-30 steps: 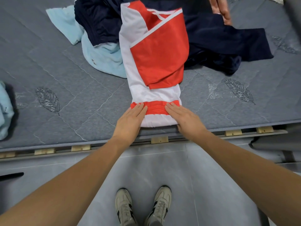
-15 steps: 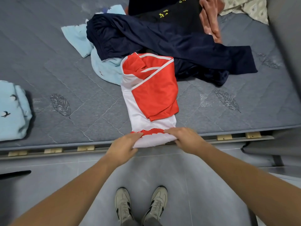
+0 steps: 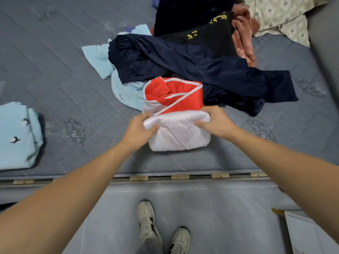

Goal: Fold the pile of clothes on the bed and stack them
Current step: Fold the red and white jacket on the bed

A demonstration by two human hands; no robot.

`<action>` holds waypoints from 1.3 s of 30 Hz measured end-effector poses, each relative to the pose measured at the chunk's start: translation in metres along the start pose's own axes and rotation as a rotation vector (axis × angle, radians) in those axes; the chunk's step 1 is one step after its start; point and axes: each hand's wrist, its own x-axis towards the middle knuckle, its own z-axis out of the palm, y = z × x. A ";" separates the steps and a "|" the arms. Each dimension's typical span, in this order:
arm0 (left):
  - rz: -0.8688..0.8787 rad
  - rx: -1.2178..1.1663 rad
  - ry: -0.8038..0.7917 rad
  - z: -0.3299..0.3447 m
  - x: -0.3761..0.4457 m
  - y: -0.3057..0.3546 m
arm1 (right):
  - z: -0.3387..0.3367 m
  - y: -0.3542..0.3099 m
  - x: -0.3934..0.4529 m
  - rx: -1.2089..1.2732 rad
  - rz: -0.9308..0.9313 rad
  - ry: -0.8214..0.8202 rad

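Hands (image 3: 178, 125) grip red-white shirt (image 3: 176, 114) (navy trousers (image 3: 211, 70) beside).

Yellow print on the black garment (image 3: 205, 32) in front of me; characters partly hidden, possibly "32", not reliably legible.

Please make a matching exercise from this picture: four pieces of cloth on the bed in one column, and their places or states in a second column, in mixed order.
Things:
1. red and white jersey
2. folded light blue garment with small bird prints
3. dark navy trousers
4. pale patterned cloth

Places or states:
A. at the far right corner of the grey mattress
B. lying alone at the left edge
C. spread unfolded across the pile
D. held by both hands, near end being folded over

Pairs: 1-D, 2-B, 3-C, 4-A
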 end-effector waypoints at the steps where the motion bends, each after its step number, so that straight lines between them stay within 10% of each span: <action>1: 0.010 -0.007 0.042 -0.001 0.015 0.003 | -0.001 -0.004 0.013 0.001 0.007 0.047; 11: 0.015 0.205 0.339 0.019 0.117 -0.017 | 0.057 0.014 0.100 0.090 0.405 0.432; 16: -0.350 -0.027 0.288 0.042 0.099 -0.048 | 0.081 0.031 0.101 0.359 0.603 0.316; 23: -0.415 -0.323 0.107 0.045 0.108 -0.059 | 0.073 0.034 0.105 0.498 0.564 0.227; 39: -0.267 -0.540 0.270 -0.044 0.012 -0.039 | 0.097 -0.074 0.029 0.714 0.246 0.144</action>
